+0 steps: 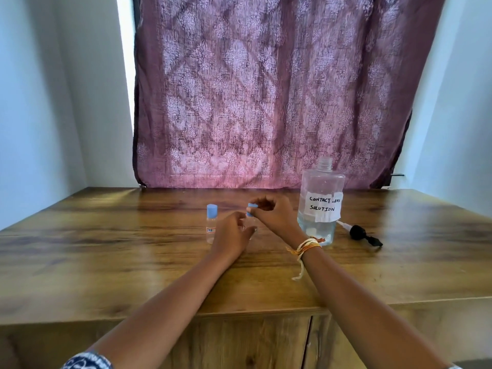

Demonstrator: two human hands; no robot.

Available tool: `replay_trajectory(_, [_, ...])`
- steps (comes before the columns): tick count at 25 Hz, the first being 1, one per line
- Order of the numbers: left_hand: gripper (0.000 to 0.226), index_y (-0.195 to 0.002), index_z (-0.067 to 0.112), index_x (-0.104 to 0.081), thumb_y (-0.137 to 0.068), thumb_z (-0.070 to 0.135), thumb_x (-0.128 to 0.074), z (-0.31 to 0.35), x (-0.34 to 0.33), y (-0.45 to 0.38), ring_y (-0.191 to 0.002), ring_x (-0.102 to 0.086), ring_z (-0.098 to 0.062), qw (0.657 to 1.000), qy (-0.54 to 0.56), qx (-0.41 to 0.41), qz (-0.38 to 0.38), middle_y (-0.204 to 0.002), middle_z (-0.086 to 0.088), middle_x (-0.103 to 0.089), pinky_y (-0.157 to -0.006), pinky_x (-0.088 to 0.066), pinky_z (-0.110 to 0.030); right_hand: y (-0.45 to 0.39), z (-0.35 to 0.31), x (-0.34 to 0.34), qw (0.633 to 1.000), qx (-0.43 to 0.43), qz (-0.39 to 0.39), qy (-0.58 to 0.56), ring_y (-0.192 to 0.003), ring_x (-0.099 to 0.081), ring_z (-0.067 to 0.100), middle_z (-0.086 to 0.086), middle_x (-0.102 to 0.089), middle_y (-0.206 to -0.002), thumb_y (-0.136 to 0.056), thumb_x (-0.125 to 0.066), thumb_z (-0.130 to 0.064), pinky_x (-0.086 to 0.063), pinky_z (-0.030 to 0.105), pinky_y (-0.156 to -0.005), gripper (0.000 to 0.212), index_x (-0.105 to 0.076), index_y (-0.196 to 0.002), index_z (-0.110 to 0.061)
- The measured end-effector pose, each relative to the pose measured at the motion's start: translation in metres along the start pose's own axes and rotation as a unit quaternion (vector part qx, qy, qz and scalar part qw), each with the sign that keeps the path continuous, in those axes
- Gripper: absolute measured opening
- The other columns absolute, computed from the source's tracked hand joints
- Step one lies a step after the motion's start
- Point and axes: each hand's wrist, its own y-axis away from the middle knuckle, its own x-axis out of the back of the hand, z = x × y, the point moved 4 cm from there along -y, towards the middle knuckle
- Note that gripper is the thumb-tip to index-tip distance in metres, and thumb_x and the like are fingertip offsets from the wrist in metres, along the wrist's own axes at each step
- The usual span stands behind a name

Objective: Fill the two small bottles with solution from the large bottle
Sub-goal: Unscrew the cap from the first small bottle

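Two small clear bottles with blue caps stand on the wooden table (133, 262). The left small bottle (211, 227) stands free, capped. My left hand (231, 235) wraps around the body of the right small bottle (252, 222), which is mostly hidden. The fingertips of my right hand (274, 213) pinch its blue cap (251, 209) from above. The large clear bottle (320, 201), labelled "contact lens solution", stands uncapped to the right, with liquid in its lower third.
A black pump cap with its white tube (359, 233) lies on the table to the right of the large bottle. A purple patterned curtain (266, 89) hangs behind the table. Cabinet doors sit below the front edge.
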Motion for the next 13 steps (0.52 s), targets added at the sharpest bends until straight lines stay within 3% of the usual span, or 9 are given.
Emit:
replay_trajectory(3, [0.032,-0.096,0.010,-0.071,-0.074,0.030,-0.080,-0.005,-0.005,-0.007,-0.081,-0.068,-0.020,0.999,0.037,0.009,0.000,-0.086,-0.006,-0.072,-0.070,-0.050,-0.029,0.003,0.009,0.001,0.999,-0.002,0.009,-0.036,-0.074,-0.071,0.015,0.000,-0.073,-0.076,-0.072,-0.082,-0.012,-0.060,0.035,-0.076,0.017,-0.074,-0.086,-0.016])
replay_trajectory(6, [0.021,-0.083,0.014,-0.072,-0.073,0.030,-0.080,-0.006,-0.004,-0.005,-0.070,-0.067,-0.013,0.998,0.064,-0.006,-0.011,-0.076,-0.002,-0.073,-0.059,-0.049,-0.021,0.006,0.010,0.000,1.000,0.019,-0.012,-0.015,-0.068,-0.066,0.011,-0.002,-0.071,-0.073,-0.062,-0.088,-0.031,-0.057,0.032,-0.065,0.029,-0.073,-0.086,-0.025])
replay_trajectory(13, [0.019,-0.093,0.016,-0.074,-0.077,0.027,-0.076,0.003,-0.001,-0.001,-0.078,-0.069,-0.012,0.996,0.077,-0.013,-0.047,-0.085,-0.001,-0.075,-0.070,-0.054,-0.029,0.011,0.003,0.002,0.999,0.019,-0.017,-0.021,-0.072,-0.070,0.010,-0.007,-0.073,-0.075,-0.066,-0.089,-0.018,-0.061,0.035,-0.072,0.024,-0.074,-0.084,-0.024])
